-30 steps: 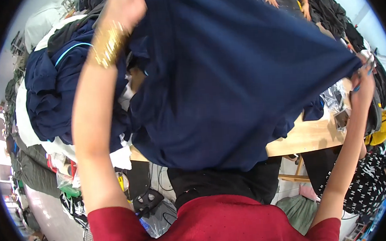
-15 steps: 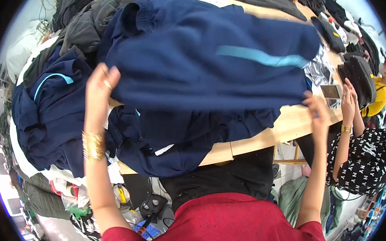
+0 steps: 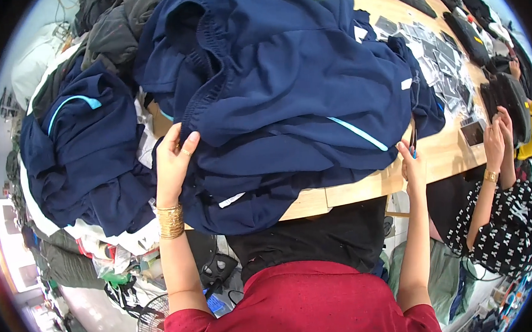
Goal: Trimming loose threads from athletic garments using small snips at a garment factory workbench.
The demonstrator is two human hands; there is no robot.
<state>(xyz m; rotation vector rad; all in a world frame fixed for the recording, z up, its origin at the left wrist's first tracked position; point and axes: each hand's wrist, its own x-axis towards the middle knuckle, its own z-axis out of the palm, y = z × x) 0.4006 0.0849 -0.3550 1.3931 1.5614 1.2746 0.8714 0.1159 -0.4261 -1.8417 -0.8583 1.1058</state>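
A pair of navy shorts (image 3: pixel 285 85) with a gathered elastic waistband and a light blue stripe lies spread over a navy garment pile. My left hand (image 3: pixel 175 159) is closed on the waistband edge at the shorts' near left. At the right leg end, the fingers of my right hand (image 3: pixel 412 164) pinch the near corner beside the stripe. A slim dark tool with a blue part (image 3: pixel 415 147), perhaps thread snips, sticks up from that hand; its grip is hidden. Below the shorts, a white label (image 3: pixel 231 200) shows on another navy garment (image 3: pixel 250 212).
More navy clothing (image 3: pixel 89 158) is heaped at left, with grey garments (image 3: pixel 121 38) behind. Small dark packets (image 3: pixel 445 64) and a phone (image 3: pixel 473 133) lie on the wooden table (image 3: pixel 365 187). A co-worker's hands (image 3: pixel 497 143) are close by on the right.
The shorts have come down from a raised, stretched position onto the pile, and the waistband now faces left. My left hand moved right and nearer; my right hand moved slightly left.
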